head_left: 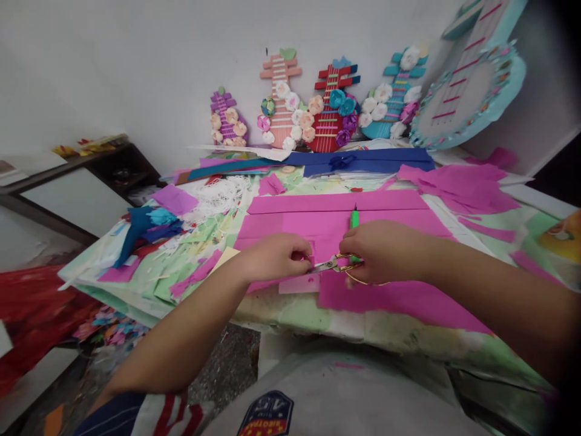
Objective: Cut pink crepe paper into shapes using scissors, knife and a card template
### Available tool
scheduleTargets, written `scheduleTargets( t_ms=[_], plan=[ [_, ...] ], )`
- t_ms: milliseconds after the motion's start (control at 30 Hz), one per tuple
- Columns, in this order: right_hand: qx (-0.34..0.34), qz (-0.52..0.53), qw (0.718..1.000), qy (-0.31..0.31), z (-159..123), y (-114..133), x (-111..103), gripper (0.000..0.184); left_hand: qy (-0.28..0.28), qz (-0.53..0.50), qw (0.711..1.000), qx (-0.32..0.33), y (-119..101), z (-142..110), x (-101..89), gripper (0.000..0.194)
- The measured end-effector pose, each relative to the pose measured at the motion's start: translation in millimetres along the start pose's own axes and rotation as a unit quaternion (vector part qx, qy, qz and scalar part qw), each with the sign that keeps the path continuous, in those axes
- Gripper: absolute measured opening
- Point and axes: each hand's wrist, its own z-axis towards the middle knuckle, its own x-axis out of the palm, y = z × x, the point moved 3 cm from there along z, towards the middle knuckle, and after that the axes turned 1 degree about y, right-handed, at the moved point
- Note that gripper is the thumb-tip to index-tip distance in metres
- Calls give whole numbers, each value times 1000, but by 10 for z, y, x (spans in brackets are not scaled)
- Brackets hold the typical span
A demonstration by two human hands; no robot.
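Note:
My right hand point(374, 248) is closed round the gold-coloured handles of a small pair of scissors point(330, 264). The silvery blades point left and reach the fingertips of my left hand point(279, 257). Thumb and fingers of that hand are pinched together; what they hold, if anything, is too small to make out. Under both hands lie sheets of bright pink paper point(390, 297), with a paler pink piece point(297, 285) near the table's front edge. Just beyond my right hand, a green cutter-like tool point(354, 219) rests on the pink paper, partly hidden by the hand.
Several decorated paper guitars point(333, 115) lean against the wall at the back. Blue folded paper point(363, 161) lies before them. White shredded strips point(222, 197) and coloured scraps point(149, 227) cover the table's left side; crumpled pink paper point(458, 186) is at right. A dark shelf point(140, 160) stands left.

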Motion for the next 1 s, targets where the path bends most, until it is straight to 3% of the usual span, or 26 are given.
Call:
scheduleTargets(
  t_ms=[133,367,733,1000],
  plan=[
    [-4,-7,1000,-12,2,62,-23,37,-4,-6,1000,-10,4,4,6,14],
    [24,-42,998,34,86,56,-37,40,-5,-19,1000,-16,12,14,13,16],
    [19,-61,998,18,87,35,-46,30,-17,-59,998,-4,41,11,18,15],
    [6,-50,999,-12,87,88,-29,48,-26,-99,995,-11,84,7,16,14]
  ],
)
